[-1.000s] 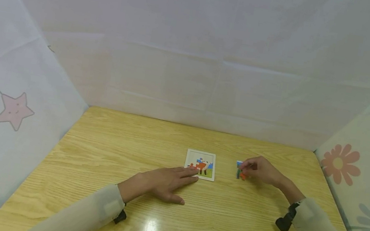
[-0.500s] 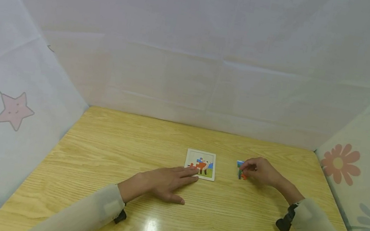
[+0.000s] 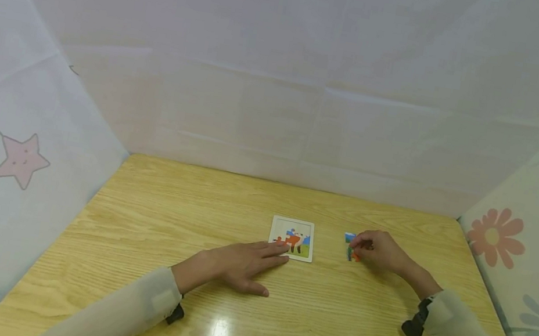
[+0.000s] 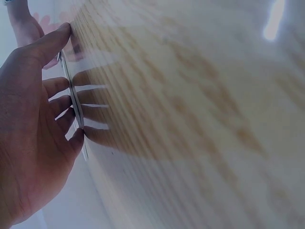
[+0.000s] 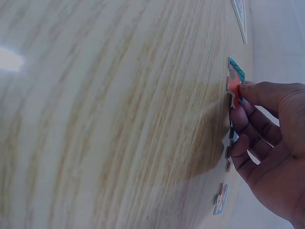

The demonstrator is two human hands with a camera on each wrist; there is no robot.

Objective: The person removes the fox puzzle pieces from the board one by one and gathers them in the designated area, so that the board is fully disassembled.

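Observation:
A white-framed jigsaw puzzle board (image 3: 305,259) with a fox picture lies on the table, several pieces fitted in it. My left hand (image 3: 245,267) rests with straight, spread fingers over its lower left edge; in the left wrist view the fingers of the left hand (image 4: 38,124) touch the board's thin edge. To the right of the board, my right hand (image 3: 383,252) is over some loose pieces. The right wrist view shows the thumb and a finger of the right hand (image 5: 276,129) pinching an orange and green puzzle piece (image 5: 233,86). Part of that piece is hidden by the fingers.
Another loose puzzle piece (image 5: 220,199) lies on the table beside the right hand, with more pieces partly hidden under the fingers. The wooden table (image 3: 318,328) meets pale cloth walls at the back and both sides.
My right hand has shifted very slightly, and the orange and green puzzle piece at its fingertips has turned a little. The left hand and the board stay in place.

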